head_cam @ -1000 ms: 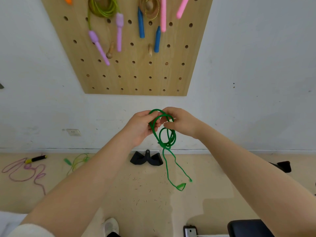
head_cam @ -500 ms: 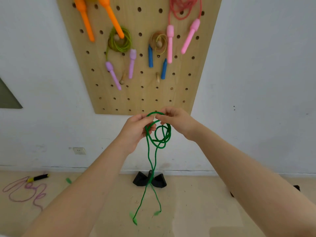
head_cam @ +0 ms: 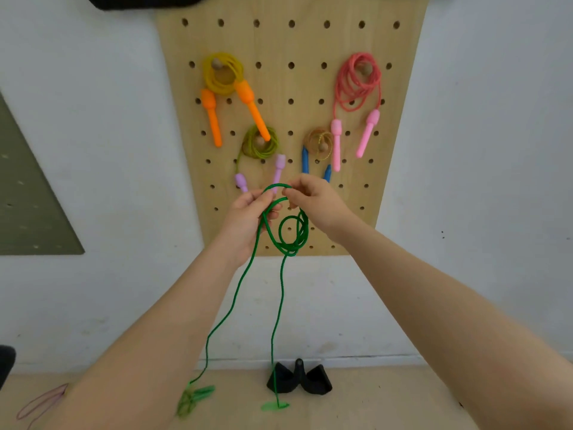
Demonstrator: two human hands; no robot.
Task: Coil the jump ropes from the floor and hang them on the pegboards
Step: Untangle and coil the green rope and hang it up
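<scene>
Green cord fills the centre of the frame: a green jump rope (head_cam: 290,234), partly coiled, held up in front of a wooden pegboard (head_cam: 291,41) on a white wall. The left hand (head_cam: 248,217) has its fingers curled round the cord at the left of the coil. The right hand (head_cam: 313,201) pinches the top loop between thumb and fingertips. About 3 loops hang below the hands, loose and uneven. From them 2 long tails drop toward the bottom of the frame, ending in green handles (head_cam: 195,398) that appear to hang at or just above the floor; the blur there makes it hard to tell which.

On the pegboard, 4 coiled ropes already hang on pegs: an orange-handled rope (head_cam: 223,76) at upper left, a pink rope (head_cam: 356,82) at upper right, a purple-handled rope (head_cam: 259,144) and a blue-handled rope (head_cam: 319,144) lower down. Another rope (head_cam: 40,405) lies on the floor at lower left.

The likely risk is the coil itself. The loops are slack and of different sizes, so a loosened pinch could let them spill. The long tails could also swing and snag the ropes hanging just above the hands.
</scene>
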